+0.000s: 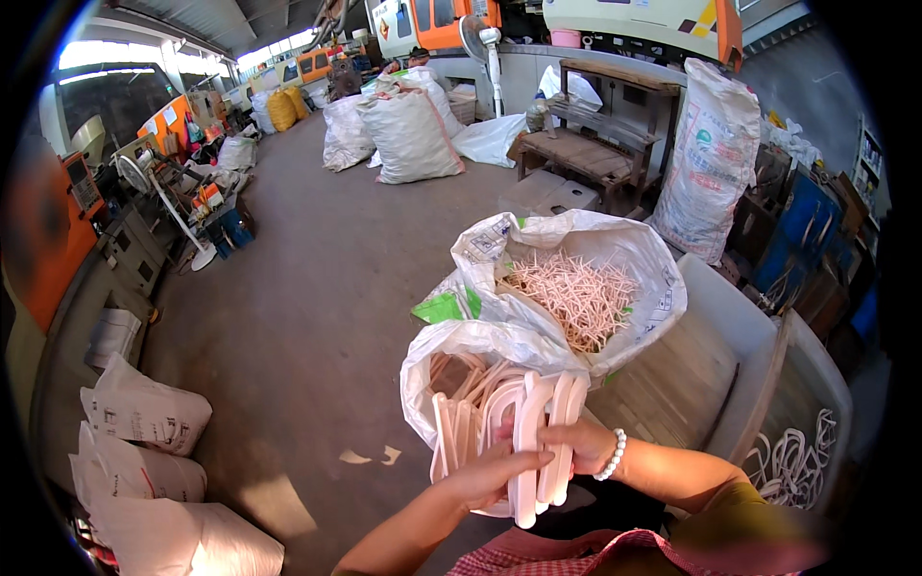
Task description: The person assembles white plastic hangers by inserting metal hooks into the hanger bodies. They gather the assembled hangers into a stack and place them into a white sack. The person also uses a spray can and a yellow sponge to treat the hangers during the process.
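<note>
In front of my body I hold a bundle of pale pink, curved plastic strips (pixel 531 432), standing on end side by side. My left hand (pixel 488 472) is closed round the bundle's left side, thumb across the front. From the right, my right hand (pixel 588 445), with a white bead bracelet at the wrist, grips the same strips. Just beyond them an open white woven sack (pixel 420 374) holds many similar pink pieces. Behind it, a second open white sack (pixel 663 264) with green patches contains a heap of thin pink plastic scraps (pixel 576 293).
To my right stand a long pale bin (pixel 706 370) and another tub with white looped pieces (pixel 797 459). Several filled white bags (pixel 158 470) lie at the lower left. Farther off are a wooden step bench (pixel 586 158), a tall full sack (pixel 709 158) and bulging sacks (pixel 408 130).
</note>
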Demonstrator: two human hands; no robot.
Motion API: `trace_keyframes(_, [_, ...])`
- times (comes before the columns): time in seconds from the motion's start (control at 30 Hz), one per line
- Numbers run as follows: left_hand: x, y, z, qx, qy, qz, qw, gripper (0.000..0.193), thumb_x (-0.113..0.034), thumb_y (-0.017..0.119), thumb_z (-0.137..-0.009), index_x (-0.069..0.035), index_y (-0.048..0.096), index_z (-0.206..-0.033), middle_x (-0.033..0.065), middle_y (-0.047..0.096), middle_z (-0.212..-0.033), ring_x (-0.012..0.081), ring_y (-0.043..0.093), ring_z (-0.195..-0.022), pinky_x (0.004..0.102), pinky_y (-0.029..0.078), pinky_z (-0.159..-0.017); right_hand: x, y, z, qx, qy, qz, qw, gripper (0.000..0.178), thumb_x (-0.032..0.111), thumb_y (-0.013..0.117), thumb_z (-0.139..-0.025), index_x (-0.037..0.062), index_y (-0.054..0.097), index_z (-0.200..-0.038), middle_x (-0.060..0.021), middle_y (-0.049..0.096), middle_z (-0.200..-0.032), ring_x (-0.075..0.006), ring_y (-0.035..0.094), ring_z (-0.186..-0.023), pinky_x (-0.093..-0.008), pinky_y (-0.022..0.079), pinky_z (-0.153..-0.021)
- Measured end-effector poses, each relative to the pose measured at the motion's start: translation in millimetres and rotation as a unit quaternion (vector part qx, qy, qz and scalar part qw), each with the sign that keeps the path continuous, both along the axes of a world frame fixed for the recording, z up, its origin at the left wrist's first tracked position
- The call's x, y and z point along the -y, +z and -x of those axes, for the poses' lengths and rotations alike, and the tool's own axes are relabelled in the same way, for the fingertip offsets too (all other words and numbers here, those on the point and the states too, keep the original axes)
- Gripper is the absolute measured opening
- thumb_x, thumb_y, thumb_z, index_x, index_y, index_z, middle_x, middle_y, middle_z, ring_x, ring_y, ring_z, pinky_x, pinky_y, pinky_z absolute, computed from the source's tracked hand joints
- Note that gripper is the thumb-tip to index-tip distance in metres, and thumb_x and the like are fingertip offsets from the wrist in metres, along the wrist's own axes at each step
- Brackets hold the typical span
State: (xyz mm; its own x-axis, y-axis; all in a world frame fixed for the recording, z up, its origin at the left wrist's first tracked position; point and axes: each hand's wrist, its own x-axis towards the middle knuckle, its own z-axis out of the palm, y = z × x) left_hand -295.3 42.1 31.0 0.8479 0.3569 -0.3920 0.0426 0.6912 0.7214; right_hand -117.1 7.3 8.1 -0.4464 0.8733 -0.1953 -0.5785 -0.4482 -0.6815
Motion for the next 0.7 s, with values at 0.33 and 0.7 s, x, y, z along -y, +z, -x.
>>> trace_keyframes(0.33, [1,15,10,-0.095,0.096,-0.388,0.912,0.049,-0.040,0.052,-0.092,0.001,0.053,-0.120,0.0162,0.060,-0.107,0.0270,0.059,-0.100,0.0338,0.047,-0.084,-13,28,12,0.061,-0.072,-0.110,0.989,0.043,0.006,0.066,-0.081,-0.0004,0.049,-0.121,-0.0141,0.063,-0.110,-0.0240,0.060,-0.104,-0.0352,0.049,-0.090])
trace_keyframes(0.7, [-14,-8,-21,-0.192,-0.058,-0.436,0.877,0.062,-0.065,0.044,-0.086,-0.009,0.067,-0.099,0.0155,0.067,-0.077,0.0344,0.065,-0.080,0.0424,0.050,-0.071,-22,35,-11,0.197,-0.096,0.006,0.976,0.035,0.006,0.069,-0.078,0.0045,0.054,-0.109,-0.0020,0.057,-0.094,-0.0122,0.058,-0.086,-0.0266,0.049,-0.075])
